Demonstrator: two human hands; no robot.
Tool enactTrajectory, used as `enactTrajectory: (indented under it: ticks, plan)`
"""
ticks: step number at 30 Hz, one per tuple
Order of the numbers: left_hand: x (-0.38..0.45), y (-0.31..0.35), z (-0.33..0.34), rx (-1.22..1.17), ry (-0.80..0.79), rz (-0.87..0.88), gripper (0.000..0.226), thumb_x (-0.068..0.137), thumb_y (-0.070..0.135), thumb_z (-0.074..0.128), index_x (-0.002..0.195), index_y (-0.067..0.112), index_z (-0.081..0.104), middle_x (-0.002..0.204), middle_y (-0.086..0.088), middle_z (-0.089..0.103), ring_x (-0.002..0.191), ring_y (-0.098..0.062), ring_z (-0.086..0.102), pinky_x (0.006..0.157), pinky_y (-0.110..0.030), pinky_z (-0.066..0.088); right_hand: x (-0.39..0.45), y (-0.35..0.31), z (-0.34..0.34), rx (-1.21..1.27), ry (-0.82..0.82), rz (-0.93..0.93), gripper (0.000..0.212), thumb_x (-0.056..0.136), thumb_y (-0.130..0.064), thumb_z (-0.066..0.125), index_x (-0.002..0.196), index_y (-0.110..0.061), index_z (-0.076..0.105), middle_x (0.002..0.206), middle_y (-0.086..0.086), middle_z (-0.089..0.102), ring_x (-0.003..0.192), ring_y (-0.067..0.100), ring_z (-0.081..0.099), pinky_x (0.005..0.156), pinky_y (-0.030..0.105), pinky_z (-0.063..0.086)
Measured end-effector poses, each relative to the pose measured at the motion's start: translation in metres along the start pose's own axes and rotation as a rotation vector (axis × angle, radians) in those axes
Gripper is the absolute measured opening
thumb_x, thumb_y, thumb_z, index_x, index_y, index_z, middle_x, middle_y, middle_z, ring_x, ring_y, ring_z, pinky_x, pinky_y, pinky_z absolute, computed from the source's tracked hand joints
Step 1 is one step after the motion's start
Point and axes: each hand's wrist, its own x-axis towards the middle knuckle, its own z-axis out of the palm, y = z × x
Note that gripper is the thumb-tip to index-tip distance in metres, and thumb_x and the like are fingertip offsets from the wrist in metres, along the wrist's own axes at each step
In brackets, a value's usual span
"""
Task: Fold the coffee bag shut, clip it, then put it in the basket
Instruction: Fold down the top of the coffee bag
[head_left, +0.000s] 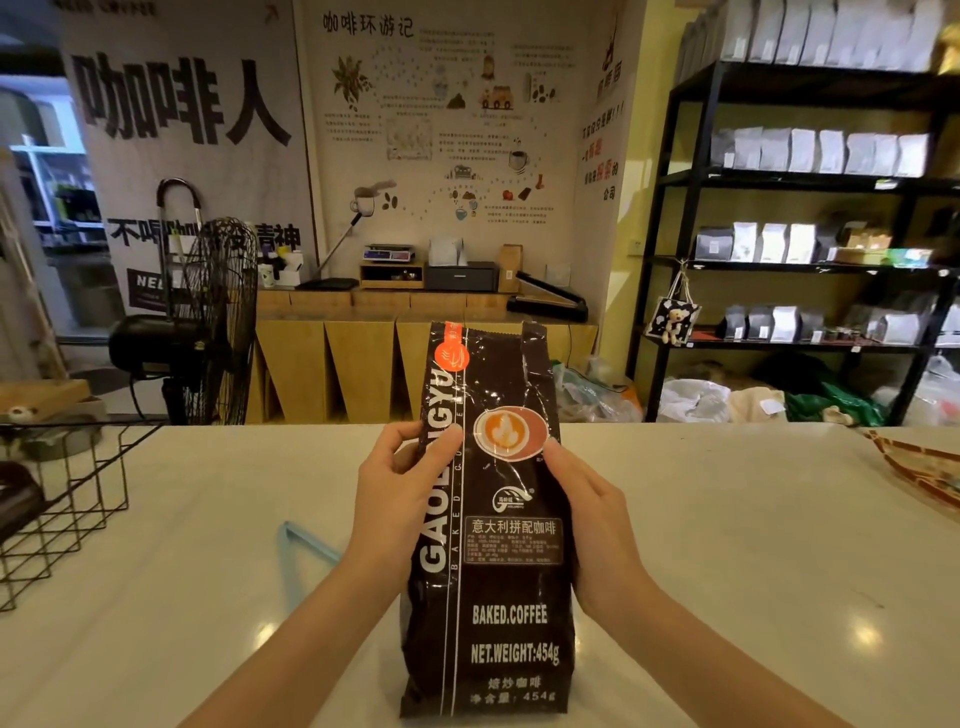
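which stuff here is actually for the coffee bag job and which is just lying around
For the job:
coffee bag, held upright by left hand and right hand
light blue clip on the counter
wire basket at the left

Just lying about:
patterned tray at the right edge
standing fan
shelves of bags

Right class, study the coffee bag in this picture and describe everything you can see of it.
The coffee bag is a tall, glossy, crinkled pack, dark brown with white lettering, an orange patch near the top and a round latte picture. It stands upright on the pale table, its top still unfolded and unclipped. The left hand grips its left edge and the right hand its right edge, both about mid-height.
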Motion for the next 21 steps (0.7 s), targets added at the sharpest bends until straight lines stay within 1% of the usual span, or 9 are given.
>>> enactTrajectory:
  ticks: [2,5,7,10,12,15,18,20,21]
  plan:
    - [-0.001,0.0,0.0,-0.022,0.0,-0.009,0.017,0.076,0.025,0.065,0.088,0.015,0.057,0.074,-0.005,0.073,0.059,-0.015,0.071,0.05,-0.027,0.057,0.004,-0.004,-0.001,0.033,0.02,0.017,0.03,0.071,-0.036,0.065,0.092,-0.015,0.073,0.092,0.012,0.075,0.086,0.027,0.071,0.073,0.037,0.057]
    - [0.003,0.003,0.001,-0.035,0.015,-0.022,0.017,0.075,0.028,0.067,0.077,0.014,0.056,0.066,-0.003,0.073,0.059,-0.018,0.07,0.056,-0.032,0.058,0.006,-0.005,-0.001,0.072,0.033,0.058,0.03,0.07,-0.032,0.068,0.09,-0.011,0.073,0.091,0.015,0.075,0.087,0.031,0.071,0.076,0.041,0.056]
    - [0.007,0.008,0.002,-0.034,0.044,0.008,0.02,0.076,0.026,0.067,0.07,0.013,0.053,0.069,-0.006,0.07,0.061,-0.02,0.069,0.06,-0.035,0.057,0.007,-0.005,-0.001,0.083,0.028,0.073,0.026,0.074,-0.028,0.067,0.093,-0.01,0.072,0.091,0.016,0.075,0.087,0.031,0.071,0.075,0.041,0.057]
    - [0.012,0.012,0.004,-0.056,0.068,0.036,0.018,0.078,0.02,0.066,0.067,0.012,0.053,0.075,-0.012,0.068,0.067,-0.024,0.067,0.065,-0.039,0.056,0.009,-0.006,-0.002,0.092,0.013,0.072,0.023,0.077,-0.024,0.066,0.093,-0.009,0.072,0.09,0.015,0.075,0.084,0.029,0.071,0.071,0.038,0.057]
    - [0.014,0.01,0.002,-0.069,0.075,0.028,0.019,0.079,0.017,0.065,0.065,0.012,0.053,0.075,-0.013,0.067,0.068,-0.026,0.066,0.067,-0.041,0.055,0.012,-0.007,-0.001,0.085,0.002,0.063,0.023,0.073,-0.024,0.068,0.091,-0.01,0.072,0.088,0.015,0.075,0.081,0.028,0.071,0.067,0.036,0.057]
    - [0.016,0.007,0.0,-0.058,0.085,0.037,0.021,0.079,0.017,0.066,0.062,0.013,0.053,0.067,-0.008,0.07,0.064,-0.023,0.068,0.063,-0.038,0.056,0.02,-0.01,0.001,0.034,0.007,0.036,0.029,0.064,-0.027,0.073,0.087,-0.011,0.068,0.081,0.012,0.075,0.076,0.027,0.071,0.066,0.037,0.057]
    - [0.016,0.006,-0.002,-0.023,0.088,0.059,0.017,0.079,0.018,0.066,0.066,0.014,0.055,0.062,-0.004,0.071,0.059,-0.018,0.07,0.058,-0.033,0.057,0.027,-0.011,0.002,0.002,0.012,0.017,0.015,0.069,-0.023,0.073,0.078,-0.013,0.067,0.074,0.01,0.074,0.068,0.025,0.071,0.062,0.036,0.057]
    - [0.019,0.008,-0.003,-0.019,0.094,0.074,0.012,0.077,0.018,0.067,0.079,0.015,0.056,0.069,-0.007,0.072,0.06,-0.018,0.07,0.058,-0.033,0.058,0.028,-0.009,0.001,-0.008,0.022,0.011,0.008,0.071,-0.02,0.073,0.074,-0.014,0.067,0.071,0.01,0.075,0.065,0.024,0.071,0.058,0.033,0.057]
    - [0.022,0.01,-0.004,-0.028,0.101,0.069,0.018,0.076,0.019,0.068,0.089,0.017,0.055,0.075,-0.008,0.071,0.064,-0.02,0.07,0.062,-0.035,0.058,0.029,-0.009,0.0,-0.023,0.03,0.001,0.008,0.072,-0.019,0.073,0.073,-0.014,0.067,0.072,0.01,0.075,0.065,0.024,0.071,0.058,0.033,0.058]
